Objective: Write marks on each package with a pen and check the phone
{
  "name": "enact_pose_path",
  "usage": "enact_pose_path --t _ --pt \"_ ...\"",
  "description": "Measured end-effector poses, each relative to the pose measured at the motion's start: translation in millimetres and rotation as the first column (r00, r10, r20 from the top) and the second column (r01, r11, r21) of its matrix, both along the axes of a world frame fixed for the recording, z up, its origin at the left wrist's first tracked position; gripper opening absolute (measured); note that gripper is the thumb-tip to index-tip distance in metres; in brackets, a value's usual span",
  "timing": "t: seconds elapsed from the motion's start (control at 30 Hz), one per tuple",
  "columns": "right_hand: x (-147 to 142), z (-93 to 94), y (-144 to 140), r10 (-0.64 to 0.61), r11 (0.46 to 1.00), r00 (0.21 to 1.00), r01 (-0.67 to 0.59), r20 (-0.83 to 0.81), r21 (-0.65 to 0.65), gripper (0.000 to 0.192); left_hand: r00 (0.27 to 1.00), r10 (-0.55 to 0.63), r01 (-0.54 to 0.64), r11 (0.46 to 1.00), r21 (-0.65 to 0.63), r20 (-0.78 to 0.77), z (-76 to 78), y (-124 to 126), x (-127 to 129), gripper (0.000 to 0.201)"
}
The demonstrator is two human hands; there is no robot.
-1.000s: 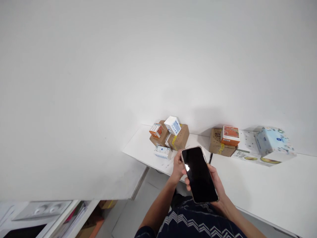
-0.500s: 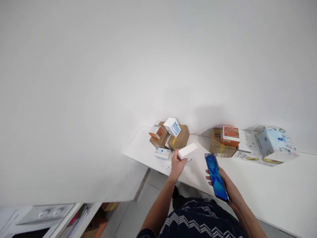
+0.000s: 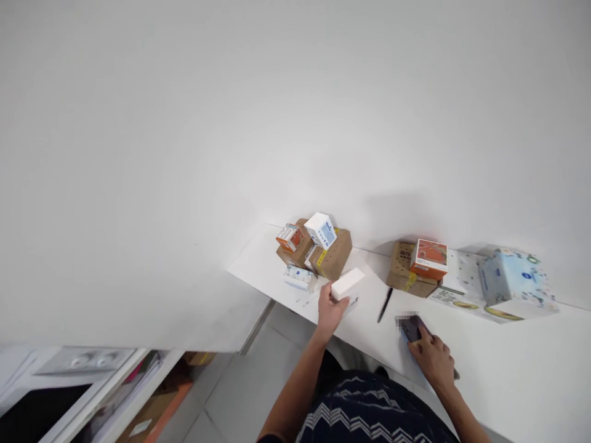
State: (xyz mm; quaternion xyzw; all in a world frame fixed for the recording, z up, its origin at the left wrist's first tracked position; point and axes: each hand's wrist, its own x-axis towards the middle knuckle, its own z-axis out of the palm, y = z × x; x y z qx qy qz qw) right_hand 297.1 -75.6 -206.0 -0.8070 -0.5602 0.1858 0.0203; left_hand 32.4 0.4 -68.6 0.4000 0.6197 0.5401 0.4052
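My left hand (image 3: 331, 311) grips a small white box (image 3: 349, 284) above the white table, fingers wrapped round its near end. Over on the right, my right hand (image 3: 434, 355) is closed over a smartphone (image 3: 415, 327) from above; the phone's dark back faces up, and it lies at or just above the tabletop. Between the two hands a black pen (image 3: 385, 305) rests on the table. Near my left hand, a white patterned carton (image 3: 299, 278) lies in front of brown cardboard boxes (image 3: 335, 255).
An orange box (image 3: 290, 237) and a white box (image 3: 321, 231) sit atop the left brown boxes. Another orange box (image 3: 429, 258) stands on a brown box (image 3: 398, 271) at right, beside a large light-blue carton (image 3: 512, 277). The white table (image 3: 498, 369) meets a wall behind.
My right hand has turned the phone from screen up to back up and lowered it toward the table. The pen is now visible. My left hand still holds the white box, almost unmoved.
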Motion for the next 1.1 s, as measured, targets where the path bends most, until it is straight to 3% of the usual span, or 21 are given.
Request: enact_pose_path --t 0.17,0.3,0.6,0.83,0.97,1.1 --pt "-2.7 -14.1 1.2 0.033 0.998 0.996 -0.037 0.084 0.047 0.056 0.987 -0.003 0.0 1.0 -0.018 -0.159 -11.6 -1.1 -8.7 0.043" --pt "-9.8 -18.4 -2.1 -0.036 0.997 0.994 0.028 0.108 0.074 0.054 0.956 -0.014 0.002 0.999 -0.042 -0.292 -16.8 17.5 -18.6 0.035" --pt "-13.6 -2.7 3.2 -0.236 0.964 0.971 0.239 -0.032 0.118 0.055 0.874 -0.083 0.059 0.996 -0.065 -0.479 -36.0 114.2 6.8 0.031" --pt "-4.3 0.9 4.5 -0.21 0.945 0.966 0.241 -0.153 0.22 0.053 0.802 -0.119 0.053 0.99 -0.128 -0.586 -40.6 175.2 38.1 0.034" --pt "2.0 -2.4 0.9 -0.193 0.927 0.954 0.254 -0.231 0.277 0.046 0.764 -0.14 0.045 0.985 -0.164 -0.63 -36.3 186.6 43.5 0.033" --pt "2.2 4.1 4.3 -0.219 0.903 0.924 0.313 -0.312 0.295 0.051 0.727 -0.145 0.04 0.985 -0.17 -0.671 -28.3 181.4 37.4 0.054"
